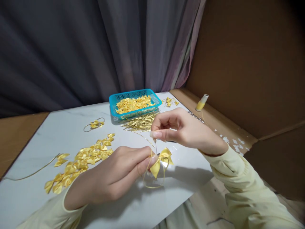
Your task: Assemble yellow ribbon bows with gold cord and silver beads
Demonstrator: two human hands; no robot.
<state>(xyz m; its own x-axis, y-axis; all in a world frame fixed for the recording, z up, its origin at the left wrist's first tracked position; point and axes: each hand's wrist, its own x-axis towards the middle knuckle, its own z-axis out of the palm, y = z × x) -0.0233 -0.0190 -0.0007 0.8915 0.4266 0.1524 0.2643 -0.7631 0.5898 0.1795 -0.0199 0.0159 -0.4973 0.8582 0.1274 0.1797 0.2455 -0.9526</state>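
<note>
Gripping a glossy yellow satin bow (pixel 165 156) and a thin looped gold wire (pixel 153 187) between thumb and forefinger of the left hand (pixel 116 173), above a white tabletop (pixel 71 122), near its front edge. Pinching a fine dark strand (pixel 156 147) with the right hand (pixel 186 130), thumb meeting forefinger just above the bow; being unable to tell whether thread or needle. Reaching with the left wrist just beside a spread of loose yellow bows (pixel 83 156). Facing a bundle of straight gold wires (pixel 140 121) beyond the hands and, just behind it, a turquoise perforated plastic basket (pixel 130 94) filled with small yellow pieces (pixel 134 105). Extending the right forearm near a cone-shaped spool of yellow thread (pixel 201 102).
</note>
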